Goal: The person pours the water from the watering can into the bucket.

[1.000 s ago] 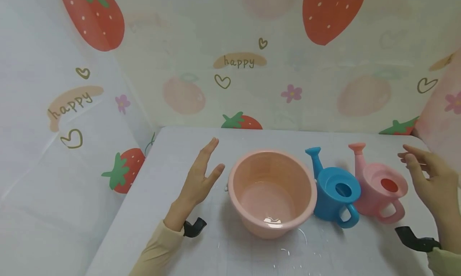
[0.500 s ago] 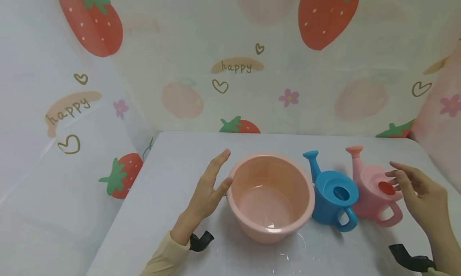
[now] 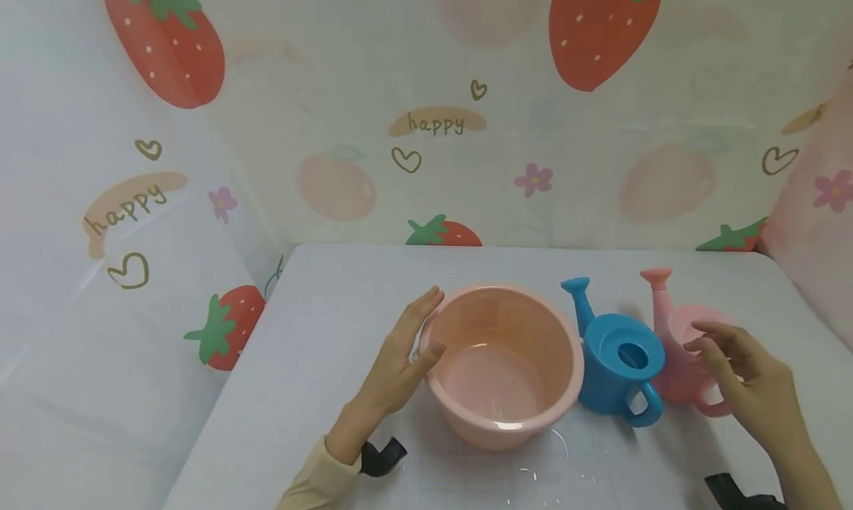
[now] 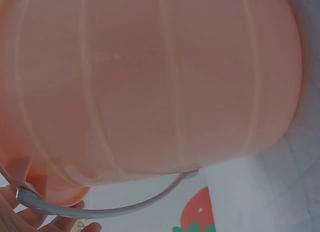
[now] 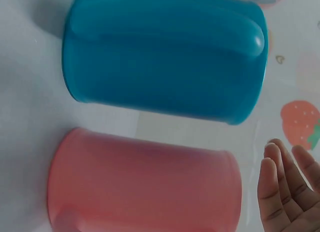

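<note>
A pale pink bucket stands upright on the table. My left hand is at its left rim, the thumb overlapping the rim and the fingers along the outside. In the left wrist view, those fingers lie beside the bucket's grey handle; firm contact cannot be told. My right hand hovers with loosely bent fingers over the pink watering can, hiding part of its top and handle. It holds nothing. Between bucket and pink can stands a blue watering can, close beside both.
The white table bears a few shiny marks in front of the bucket. A patterned backdrop with strawberries rises behind and at the sides. Black wrist mounts stick out below the hands.
My left hand has moved right to the bucket's rim. My right hand has moved left from beside the pink watering can to over it. Bucket and cans stay put; the view shifted slightly.
</note>
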Available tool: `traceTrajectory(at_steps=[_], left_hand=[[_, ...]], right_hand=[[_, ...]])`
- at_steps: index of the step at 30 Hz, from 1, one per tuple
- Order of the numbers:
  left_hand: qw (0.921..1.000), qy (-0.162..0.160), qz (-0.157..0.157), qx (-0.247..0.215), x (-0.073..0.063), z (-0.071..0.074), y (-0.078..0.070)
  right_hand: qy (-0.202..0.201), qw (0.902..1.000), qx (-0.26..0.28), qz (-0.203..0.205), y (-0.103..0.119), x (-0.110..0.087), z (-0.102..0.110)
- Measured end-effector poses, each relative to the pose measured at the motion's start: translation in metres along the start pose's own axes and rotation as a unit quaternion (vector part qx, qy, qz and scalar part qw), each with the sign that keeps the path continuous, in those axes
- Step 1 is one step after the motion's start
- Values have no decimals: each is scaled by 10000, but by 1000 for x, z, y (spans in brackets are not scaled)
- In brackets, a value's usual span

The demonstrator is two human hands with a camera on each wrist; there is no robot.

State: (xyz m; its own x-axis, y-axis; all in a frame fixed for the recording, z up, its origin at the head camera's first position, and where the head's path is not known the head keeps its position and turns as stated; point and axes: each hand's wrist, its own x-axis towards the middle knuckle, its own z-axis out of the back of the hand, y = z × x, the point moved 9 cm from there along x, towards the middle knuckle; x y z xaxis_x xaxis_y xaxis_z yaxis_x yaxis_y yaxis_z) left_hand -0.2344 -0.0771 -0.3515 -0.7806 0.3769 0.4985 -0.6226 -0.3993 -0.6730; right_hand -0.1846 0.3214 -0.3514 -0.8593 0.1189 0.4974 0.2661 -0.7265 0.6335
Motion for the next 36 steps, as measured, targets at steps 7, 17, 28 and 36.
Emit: traceTrajectory(at_steps=[7, 17, 28, 36], left_hand=[[9996, 254, 138, -5, -1, -8, 2], [9982, 495, 339, 82, -4, -14, 0], [9966, 595, 566, 22, -7, -18, 4], [9957, 656, 654, -16, -7, -19, 3]], right_hand=[[196, 9997, -110, -62, 5, -12, -11], [547, 9977, -338, -233, 4, -27, -29], [871, 9920, -452, -800, -9, -39, -44], [1607, 9752, -673, -1368, -19, -49, -68]])
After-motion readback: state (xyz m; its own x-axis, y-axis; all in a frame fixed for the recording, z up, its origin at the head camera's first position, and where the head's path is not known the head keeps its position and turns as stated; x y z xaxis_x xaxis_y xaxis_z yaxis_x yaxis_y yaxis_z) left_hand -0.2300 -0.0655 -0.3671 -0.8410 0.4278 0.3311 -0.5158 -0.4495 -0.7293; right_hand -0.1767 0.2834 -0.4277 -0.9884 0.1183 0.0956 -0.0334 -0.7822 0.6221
